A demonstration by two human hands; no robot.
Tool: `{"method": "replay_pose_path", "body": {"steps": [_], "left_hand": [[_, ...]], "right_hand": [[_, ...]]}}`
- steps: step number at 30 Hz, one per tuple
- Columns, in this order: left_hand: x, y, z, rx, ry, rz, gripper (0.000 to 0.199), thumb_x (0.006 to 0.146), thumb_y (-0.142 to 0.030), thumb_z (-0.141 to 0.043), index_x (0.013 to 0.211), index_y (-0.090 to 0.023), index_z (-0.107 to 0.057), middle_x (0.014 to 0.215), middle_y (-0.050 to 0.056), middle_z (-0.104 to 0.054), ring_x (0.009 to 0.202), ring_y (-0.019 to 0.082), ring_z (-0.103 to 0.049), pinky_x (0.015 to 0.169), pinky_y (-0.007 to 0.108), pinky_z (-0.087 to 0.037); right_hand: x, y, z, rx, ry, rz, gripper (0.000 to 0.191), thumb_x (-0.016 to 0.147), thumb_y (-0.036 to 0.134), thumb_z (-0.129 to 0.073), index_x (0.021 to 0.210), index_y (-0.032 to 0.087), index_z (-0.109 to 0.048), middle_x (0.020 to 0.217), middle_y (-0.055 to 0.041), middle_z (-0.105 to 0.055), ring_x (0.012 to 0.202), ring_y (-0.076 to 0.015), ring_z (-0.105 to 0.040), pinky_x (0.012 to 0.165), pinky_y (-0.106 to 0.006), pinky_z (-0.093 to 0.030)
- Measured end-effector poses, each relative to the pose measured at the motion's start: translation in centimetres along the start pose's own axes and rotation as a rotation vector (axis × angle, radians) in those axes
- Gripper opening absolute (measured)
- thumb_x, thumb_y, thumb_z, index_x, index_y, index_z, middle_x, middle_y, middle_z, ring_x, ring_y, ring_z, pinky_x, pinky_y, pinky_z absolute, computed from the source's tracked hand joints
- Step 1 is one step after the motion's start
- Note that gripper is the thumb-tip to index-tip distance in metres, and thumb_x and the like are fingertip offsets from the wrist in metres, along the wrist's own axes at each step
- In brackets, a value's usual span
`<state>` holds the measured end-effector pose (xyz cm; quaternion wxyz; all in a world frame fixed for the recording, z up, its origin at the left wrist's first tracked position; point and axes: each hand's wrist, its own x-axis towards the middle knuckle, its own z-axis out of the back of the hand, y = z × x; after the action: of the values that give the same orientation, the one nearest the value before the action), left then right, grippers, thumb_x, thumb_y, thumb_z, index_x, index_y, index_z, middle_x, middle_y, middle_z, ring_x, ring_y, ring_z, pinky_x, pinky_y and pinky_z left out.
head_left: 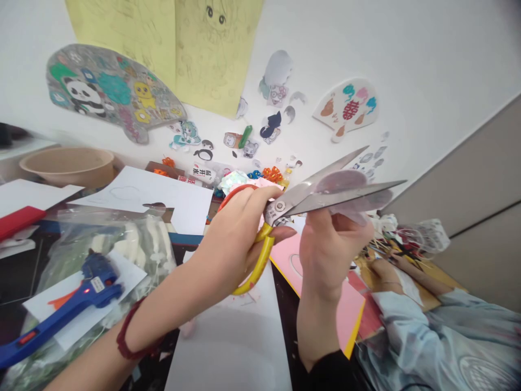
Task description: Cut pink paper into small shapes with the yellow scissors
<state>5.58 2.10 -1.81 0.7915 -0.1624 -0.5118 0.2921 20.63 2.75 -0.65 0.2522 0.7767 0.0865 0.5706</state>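
Note:
My left hand (234, 233) is closed around the handles of a pair of scissors (280, 206), one loop red and the other yellow. The blades stand apart and point up to the right. Thin, greyish-pink rounded pieces (345, 184) lie around the blades, part of them behind the lower blade. My right hand (331, 244) pinches these pieces from below, its fingertips partly hidden by them. Beneath both hands lies a long white sheet (232, 347), with small pink scraps near its upper part.
At left are a blue glue gun (87, 288), a plastic bag (61, 255) and a beige bowl (69, 165). A pink sheet (350, 309) lies at right, beside another person's arms (419, 277). Decorated cutouts hang on the wall behind.

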Motion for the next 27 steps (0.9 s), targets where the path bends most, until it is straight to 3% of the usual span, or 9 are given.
{"method": "replay_pose_path", "body": {"steps": [5,10,15,19,22,27], "left_hand": [[-0.1,0.3,0.0,0.026,0.005,-0.028,0.038,0.098,-0.024,-0.061,0.134,-0.013,-0.054,0.107,0.009,-0.062,0.094,0.023,-0.056,0.081,0.034,-0.044],[0.0,0.0,0.1,0.023,-0.01,-0.013,0.037,0.1,-0.037,-0.064,0.129,-0.014,-0.058,0.094,0.005,-0.058,0.084,0.021,-0.054,0.075,0.032,-0.043],[0.0,-0.1,0.3,0.038,-0.007,-0.003,0.036,0.099,-0.04,-0.064,0.127,-0.017,-0.059,0.091,0.004,-0.057,0.082,0.021,-0.054,0.072,0.032,-0.043],[0.0,-0.1,0.5,-0.01,0.012,-0.02,0.036,0.1,-0.037,-0.062,0.13,-0.02,-0.055,0.111,0.009,-0.064,0.099,0.025,-0.058,0.085,0.037,-0.046],[0.1,0.0,0.4,-0.185,0.041,0.01,0.042,0.101,-0.045,-0.058,0.136,-0.023,-0.051,0.122,0.011,-0.063,0.108,0.026,-0.058,0.089,0.039,-0.049],[0.3,-0.3,-0.3,-0.497,-0.155,0.15,0.038,0.104,-0.053,-0.05,0.125,-0.022,-0.058,0.081,0.002,-0.054,0.073,0.018,-0.052,0.067,0.034,-0.046]], "right_hand": [[0.1,-0.2,0.3,-0.013,0.065,0.049,0.017,0.087,0.025,-0.078,0.101,0.035,-0.078,0.098,0.0022,-0.08,0.098,-0.0237,-0.076,0.087,-0.043,-0.064],[0.3,-0.2,0.6,-0.023,0.091,0.084,0.02,0.087,0.023,-0.078,0.1,0.037,-0.077,0.097,0.0041,-0.079,0.094,-0.0219,-0.076,0.085,-0.04,-0.064],[0.6,0.1,0.5,-0.069,0.038,0.088,0.014,0.083,0.029,-0.082,0.094,0.036,-0.077,0.094,0.0032,-0.079,0.09,-0.0226,-0.076,0.083,-0.042,-0.065],[0.5,0.8,0.3,-0.014,-0.005,-0.001,0.015,0.077,0.025,-0.086,0.089,0.03,-0.078,0.088,0.0019,-0.077,0.087,-0.0203,-0.074,0.08,-0.039,-0.065],[0.3,1.2,0.0,0.053,-0.014,-0.072,0.009,0.079,0.024,-0.084,0.084,0.025,-0.077,0.08,0.0016,-0.074,0.077,-0.0164,-0.071,0.073,-0.035,-0.063],[0.0,1.1,-0.5,0.101,0.003,-0.195,0.01,0.081,0.025,-0.081,0.076,0.022,-0.072,0.072,0.0021,-0.067,0.066,-0.0125,-0.064,0.062,-0.029,-0.057]]}}
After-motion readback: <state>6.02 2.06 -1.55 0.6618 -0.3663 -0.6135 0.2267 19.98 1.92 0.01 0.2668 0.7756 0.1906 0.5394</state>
